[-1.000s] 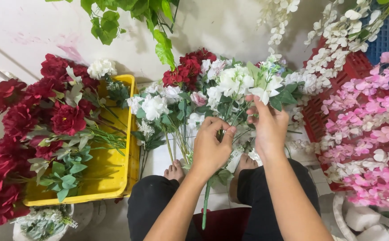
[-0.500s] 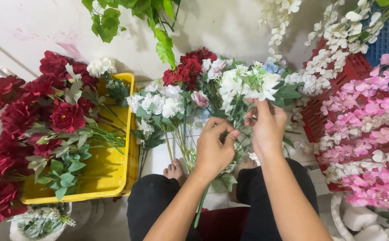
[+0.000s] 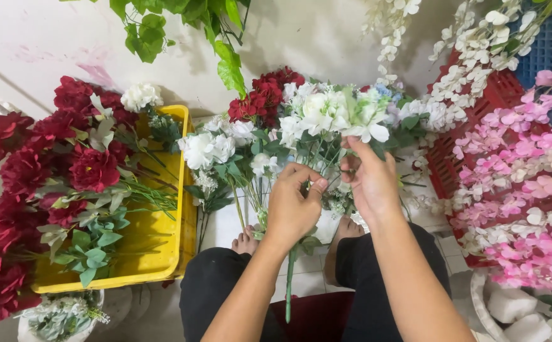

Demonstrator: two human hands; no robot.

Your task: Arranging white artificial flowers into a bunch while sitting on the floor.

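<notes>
Since the earlier frame the bouquet (image 3: 326, 126) sits higher and closer to frame centre, and the left hand (image 3: 292, 206) has slid up the stems (image 3: 288, 278) with its thumb now pressing across them; the right hand (image 3: 371, 180) has tipped in toward the white heads.

The left hand's grip is clenched round the gathered stems just below the foliage; the right hand's grip pinches a single stem under a white bloom (image 3: 364, 123) at upper centre, fingers curled, thumb hidden behind the leaves.

The bouquet fans upward and away from both grips, its heads above the knuckles, its one long stem hanging down between the knees (image 3: 225, 278) toward the lower centre of the frame.

What could go wrong, as I judge it: the bundle is top-heavy and held at one narrow point, so a slackened left grip could let outer stems splay or slide out toward the floor; the right hand's tug on one stem could drag neighbours out of line; the red blooms (image 3: 266, 95) at the back could be crushed against the wall; the yellow crate (image 3: 162, 253) at left is close enough for loose stems to snag.
</notes>
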